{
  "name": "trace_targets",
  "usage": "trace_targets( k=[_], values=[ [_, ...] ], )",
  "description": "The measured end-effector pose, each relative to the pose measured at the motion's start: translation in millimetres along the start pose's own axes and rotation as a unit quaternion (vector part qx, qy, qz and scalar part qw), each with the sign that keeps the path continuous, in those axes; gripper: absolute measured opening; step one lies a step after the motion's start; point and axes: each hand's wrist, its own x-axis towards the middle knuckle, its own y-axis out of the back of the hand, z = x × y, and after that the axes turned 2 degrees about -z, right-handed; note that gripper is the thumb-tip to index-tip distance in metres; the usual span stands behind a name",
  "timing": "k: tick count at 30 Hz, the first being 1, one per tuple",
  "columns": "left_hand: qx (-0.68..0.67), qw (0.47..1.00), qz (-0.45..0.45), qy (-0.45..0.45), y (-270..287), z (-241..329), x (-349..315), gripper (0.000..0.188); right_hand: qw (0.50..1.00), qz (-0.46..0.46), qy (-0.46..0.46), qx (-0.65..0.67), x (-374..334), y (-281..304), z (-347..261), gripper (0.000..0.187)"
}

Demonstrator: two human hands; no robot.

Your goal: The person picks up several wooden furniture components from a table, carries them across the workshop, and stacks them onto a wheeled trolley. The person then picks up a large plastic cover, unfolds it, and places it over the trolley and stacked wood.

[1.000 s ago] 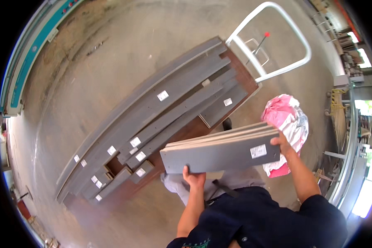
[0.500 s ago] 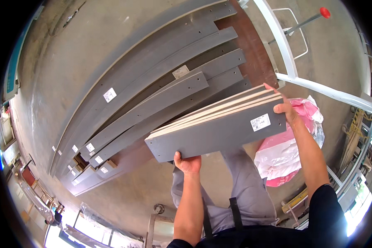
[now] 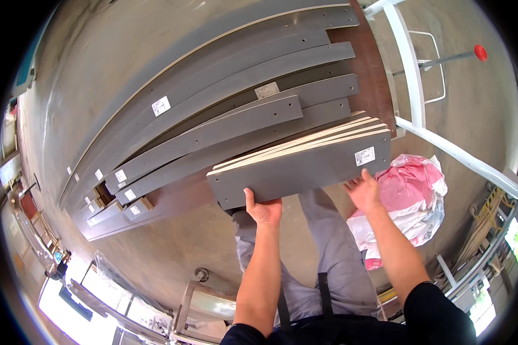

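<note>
A stack of several grey boards (image 3: 293, 178) with pale cut edges is held tilted in front of me, fanned slightly apart along the top. A white label (image 3: 365, 156) is on the front board's right part. My left hand (image 3: 263, 210) grips the stack's lower edge left of its middle, thumb on the front face and fingers underneath. My right hand (image 3: 364, 194) is at the lower edge near the right end, its fingers apart. The thumb tip overlaps the board's face; whether it touches cannot be told. Behind the stack lie long grey panels (image 3: 213, 135).
The panels rest on a brown board (image 3: 375, 80). To the right stand a white metal frame (image 3: 408, 63) and a rod with a red knob (image 3: 480, 53). A pink and white plastic bag (image 3: 411, 184) lies on the floor beside my right forearm.
My right hand has let go of the stack's right end and moved down and left to its lower edge. The stack has tipped slightly, its right end lower; my left hand keeps its hold.
</note>
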Motion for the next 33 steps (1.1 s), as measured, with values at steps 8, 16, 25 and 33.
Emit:
trace_targets(
  k=[8,16,25,33],
  values=[
    [-0.015,0.998,-0.029,0.045,12.5,8.8,13.8,0.052,0.994,-0.031,0.077,0.071,16.4,-110.2,10.3,0.049],
    [0.575,0.806,-0.102,0.099,133.4,71.8,-91.8,0.104,0.989,0.024,-0.006,-0.144,-60.7,-54.7,87.5,0.028],
    [0.498,0.860,0.107,0.023,321.2,262.5,-285.5,0.092,0.813,0.056,-0.060,-0.576,-181.7,-48.7,192.6,0.030],
    [0.296,0.867,0.344,-0.206,435.0,436.0,-445.4,0.078,0.591,-0.088,-0.070,-0.799,-229.8,-266.5,406.0,0.026]
  ],
)
